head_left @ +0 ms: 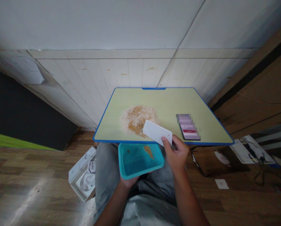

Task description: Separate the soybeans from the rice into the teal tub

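Between the thumb and fingers of my right hand (177, 153) is a flat white scraper (157, 131), its far end down by the pile. Small gold beads (137, 127) lie mixed through pale grains (125, 121) on the left half of the table. My left hand (129, 181) supports a teal plastic tub (140, 172) from below, just under the table's front edge; most of its fingers are hidden beneath the tub. A few gold beads (148, 152) rest inside the tub, mostly toward its right side.
The small folding table (168, 100) has a blue rim and stands against a white panelled wall (135, 72). A phone (189, 128) lies on its right side. On the floor at left is an open white box (84, 175); cardboard (260, 91) leans at right.
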{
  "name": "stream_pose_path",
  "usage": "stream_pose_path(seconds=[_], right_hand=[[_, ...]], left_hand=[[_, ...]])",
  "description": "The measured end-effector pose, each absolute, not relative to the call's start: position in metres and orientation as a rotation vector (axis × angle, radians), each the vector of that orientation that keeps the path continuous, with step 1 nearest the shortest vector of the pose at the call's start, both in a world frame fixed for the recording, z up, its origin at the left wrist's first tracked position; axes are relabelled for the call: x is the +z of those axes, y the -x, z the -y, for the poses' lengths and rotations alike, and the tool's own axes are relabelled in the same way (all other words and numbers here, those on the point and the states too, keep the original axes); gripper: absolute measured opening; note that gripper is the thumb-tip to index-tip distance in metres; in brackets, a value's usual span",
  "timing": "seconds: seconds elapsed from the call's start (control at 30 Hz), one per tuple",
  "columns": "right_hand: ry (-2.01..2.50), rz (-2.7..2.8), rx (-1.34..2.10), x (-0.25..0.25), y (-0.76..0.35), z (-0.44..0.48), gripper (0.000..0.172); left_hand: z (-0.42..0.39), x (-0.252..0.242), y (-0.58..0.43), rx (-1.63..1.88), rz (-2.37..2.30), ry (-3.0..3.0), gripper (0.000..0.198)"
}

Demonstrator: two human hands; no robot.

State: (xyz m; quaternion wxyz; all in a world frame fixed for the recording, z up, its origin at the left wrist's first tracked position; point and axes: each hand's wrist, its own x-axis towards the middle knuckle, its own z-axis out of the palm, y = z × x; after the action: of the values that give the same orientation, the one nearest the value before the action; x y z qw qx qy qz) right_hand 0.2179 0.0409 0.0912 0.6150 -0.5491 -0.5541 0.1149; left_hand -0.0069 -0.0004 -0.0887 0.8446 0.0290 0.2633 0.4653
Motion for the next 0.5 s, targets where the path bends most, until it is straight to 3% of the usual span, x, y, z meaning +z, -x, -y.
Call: stream_pose_path(seconds=[0.5], right_hand=[[1.265,1.264,0.280,0.0880,-0.2210,-0.0395,0.022]], left_hand=[[0.0034,-0.0952,0.0110,0.986,-0.490,-0.145,0.053]])
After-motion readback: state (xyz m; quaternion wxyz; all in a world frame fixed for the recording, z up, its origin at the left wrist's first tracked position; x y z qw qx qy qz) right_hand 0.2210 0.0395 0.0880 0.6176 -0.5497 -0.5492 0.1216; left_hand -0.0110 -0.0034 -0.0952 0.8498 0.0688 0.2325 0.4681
